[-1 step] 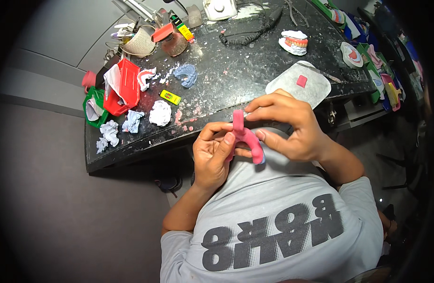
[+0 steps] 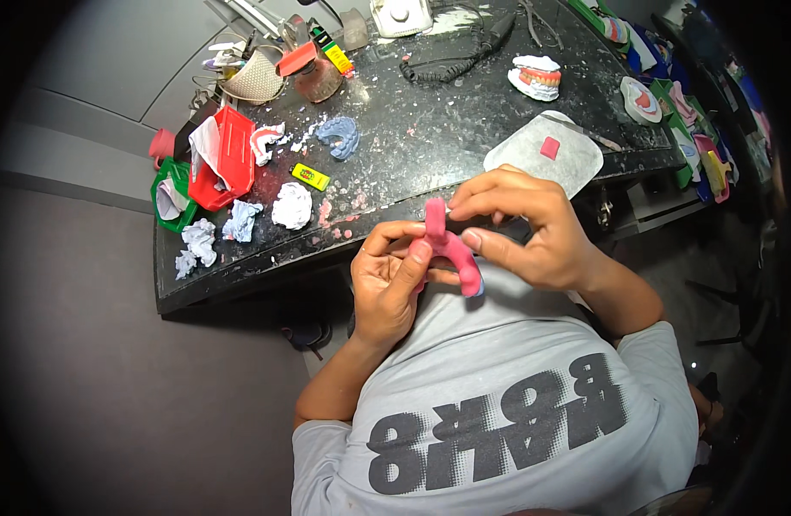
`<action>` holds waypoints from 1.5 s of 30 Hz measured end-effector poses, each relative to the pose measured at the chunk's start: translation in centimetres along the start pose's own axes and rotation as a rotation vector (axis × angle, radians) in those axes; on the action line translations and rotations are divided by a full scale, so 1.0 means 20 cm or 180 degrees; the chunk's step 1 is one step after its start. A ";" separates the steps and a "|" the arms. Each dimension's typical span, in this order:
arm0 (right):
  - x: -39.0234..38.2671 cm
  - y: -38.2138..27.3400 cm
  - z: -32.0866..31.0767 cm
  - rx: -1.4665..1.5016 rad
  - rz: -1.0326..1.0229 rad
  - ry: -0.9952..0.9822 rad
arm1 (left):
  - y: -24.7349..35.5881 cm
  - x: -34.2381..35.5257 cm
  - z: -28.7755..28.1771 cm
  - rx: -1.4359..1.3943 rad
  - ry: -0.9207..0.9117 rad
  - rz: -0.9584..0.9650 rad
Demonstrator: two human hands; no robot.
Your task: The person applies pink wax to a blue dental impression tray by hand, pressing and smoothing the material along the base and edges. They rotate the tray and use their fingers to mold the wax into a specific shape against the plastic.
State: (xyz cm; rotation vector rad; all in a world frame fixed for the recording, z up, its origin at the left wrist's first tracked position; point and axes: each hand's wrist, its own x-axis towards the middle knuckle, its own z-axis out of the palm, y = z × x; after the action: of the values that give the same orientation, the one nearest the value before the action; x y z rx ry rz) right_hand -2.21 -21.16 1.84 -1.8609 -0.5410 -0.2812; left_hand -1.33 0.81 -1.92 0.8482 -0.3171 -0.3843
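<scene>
A pink horseshoe-shaped dental impression tray [image 2: 464, 261] with an upright handle is held over my lap, just off the bench edge. My left hand [image 2: 388, 279] grips it at the base of the handle, thumb in front and fingers behind. Blue shows under the tip of its right arm. My right hand [image 2: 537, 225] is curved beside the handle, fingertips close to its top side and thumb apart from them, near the arch. Whether those fingertips touch the handle is hard to tell.
Right of centre, a pale sheet [image 2: 520, 153] bears a small pink square [image 2: 550, 148]. A denture model [image 2: 537, 78] stands beyond. At left are a blue dental mould [image 2: 338, 138], a yellow box [image 2: 310, 177], crumpled paper [image 2: 292, 206] and a red tray [image 2: 227, 163]. A black coiled cord [image 2: 447, 70] lies at the back.
My right thumb has lifted slightly up and away from the arch. The left hand and the pink tray are almost unmoved.
</scene>
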 end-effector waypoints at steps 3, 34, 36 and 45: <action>0.01 0.00 0.02 0.0557 0.0349 0.0026 | -0.01 0.01 0.00 0.0739 0.0132 0.0223; 0.09 -0.04 -0.11 0.0730 0.0089 -0.1236 | 0.07 0.00 -0.05 0.0370 -0.0646 -0.0774; 0.07 -0.05 -0.10 0.0816 0.0098 -0.1233 | 0.09 0.00 -0.02 0.0476 -0.0556 -0.0892; 0.00 -0.07 -0.08 0.0706 0.0012 -0.0990 | 0.13 0.00 0.01 0.0654 -0.0777 -0.1149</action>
State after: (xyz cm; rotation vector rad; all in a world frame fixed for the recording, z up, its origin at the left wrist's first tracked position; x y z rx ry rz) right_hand -2.78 -22.25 3.58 -1.6967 -0.7489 0.0723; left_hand -0.93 2.30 0.18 1.0657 -0.4357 -0.8056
